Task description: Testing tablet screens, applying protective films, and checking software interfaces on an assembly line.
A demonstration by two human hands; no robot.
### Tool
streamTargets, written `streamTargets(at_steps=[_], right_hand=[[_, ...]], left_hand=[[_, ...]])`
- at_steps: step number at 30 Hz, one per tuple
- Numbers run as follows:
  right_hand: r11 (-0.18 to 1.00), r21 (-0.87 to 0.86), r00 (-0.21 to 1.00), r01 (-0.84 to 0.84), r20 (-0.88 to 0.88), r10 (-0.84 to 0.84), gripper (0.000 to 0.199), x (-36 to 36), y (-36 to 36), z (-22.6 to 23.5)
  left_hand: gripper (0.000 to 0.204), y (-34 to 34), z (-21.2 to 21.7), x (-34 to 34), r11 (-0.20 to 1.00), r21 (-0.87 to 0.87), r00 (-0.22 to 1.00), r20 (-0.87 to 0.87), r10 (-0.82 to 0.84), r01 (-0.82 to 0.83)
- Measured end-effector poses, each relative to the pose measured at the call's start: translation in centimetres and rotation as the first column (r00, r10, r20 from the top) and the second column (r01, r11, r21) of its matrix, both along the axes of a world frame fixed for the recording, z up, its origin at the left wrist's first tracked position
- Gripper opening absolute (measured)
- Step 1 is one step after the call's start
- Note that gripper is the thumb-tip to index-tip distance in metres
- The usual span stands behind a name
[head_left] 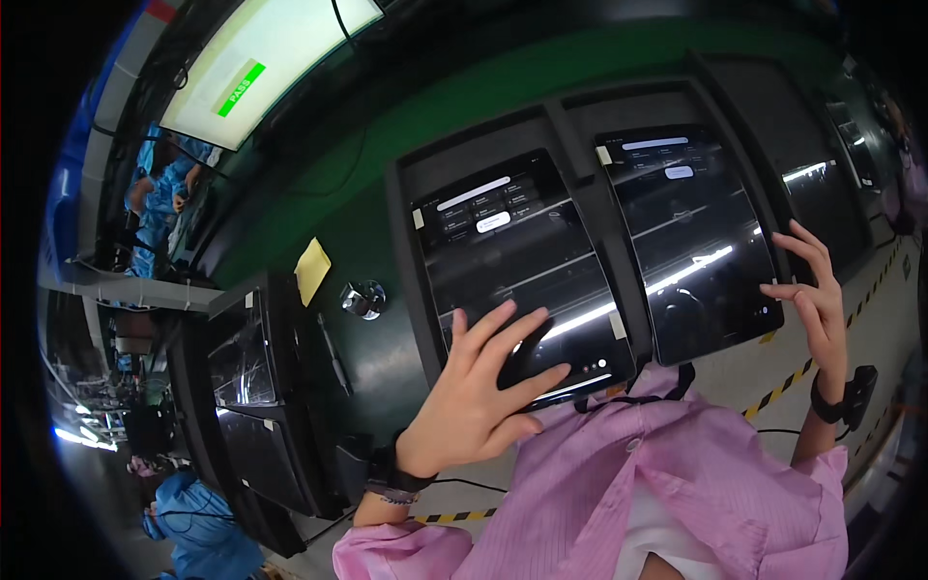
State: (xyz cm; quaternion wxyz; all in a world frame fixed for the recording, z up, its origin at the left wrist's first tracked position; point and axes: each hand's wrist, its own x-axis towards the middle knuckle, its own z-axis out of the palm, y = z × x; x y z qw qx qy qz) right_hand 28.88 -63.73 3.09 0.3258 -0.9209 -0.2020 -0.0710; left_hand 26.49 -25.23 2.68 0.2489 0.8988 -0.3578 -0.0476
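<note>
Two dark tablets with lit screens lie side by side in the black compartmented tray (594, 213). Over the lower part of the left tablet (503, 266) is my left hand (474, 396), fingers spread; whether they touch the glass I cannot tell. My right hand (818, 300) is at the right edge of the right tablet (681, 222), fingers stretched out and apart, with fingertips at or just beside the edge. Small pale tabs stick to both tablets. Each screen has a light bar near the top and a pale bubble below it.
On the green bench lie a yellow note pad (311, 272), a small shiny round object (363, 300) and a dark pen (334, 356). More black trays (287, 440) with dark panels stand at left. A lit monitor (275, 58) is behind; people in blue work farther left.
</note>
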Motion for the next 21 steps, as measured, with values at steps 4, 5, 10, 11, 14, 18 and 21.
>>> streamTargets(at_steps=[4,5,10,11,14,18,21], right_hand=[[0.995,-0.042,0.995,0.092,0.031,-0.091,0.032,-1.3,-0.7,-1.8],[0.992,-0.043,0.992,0.115,0.059,-0.112,0.032,-1.6,-0.8,-2.1],[0.983,-0.056,0.983,0.175,0.069,-0.171,0.031,-2.6,-1.4,-2.5],[0.982,-0.039,0.978,0.186,0.099,-0.181,0.030,-2.8,-1.5,-2.6],[0.974,-0.044,0.971,0.224,0.100,-0.218,0.029,-3.4,-1.9,-2.8],[0.975,-0.026,0.962,0.221,0.168,-0.214,0.029,-3.9,-2.6,-3.2],[0.977,-0.021,0.964,0.213,0.169,-0.207,0.028,-4.0,-2.8,-3.4]], left_hand=[[0.060,-1.5,-1.0,0.2,0.999,0.033,0.999,-0.047,-0.018,0.020],[0.060,-1.8,-1.2,0.3,0.999,0.030,0.998,-0.051,-0.032,0.034],[0.060,-2.8,-1.6,0.7,0.993,0.085,0.996,-0.034,-0.085,0.087],[0.060,-3.0,-1.6,0.7,0.985,0.131,0.994,-0.029,-0.105,0.108],[0.060,-3.1,-1.3,0.7,0.985,0.142,0.995,-0.035,-0.096,0.100],[0.068,-3.1,-0.9,0.4,0.995,0.102,1.000,-0.004,-0.007,0.007],[0.067,-2.6,-0.6,0.3,0.993,0.092,0.997,0.038,0.069,-0.072]])
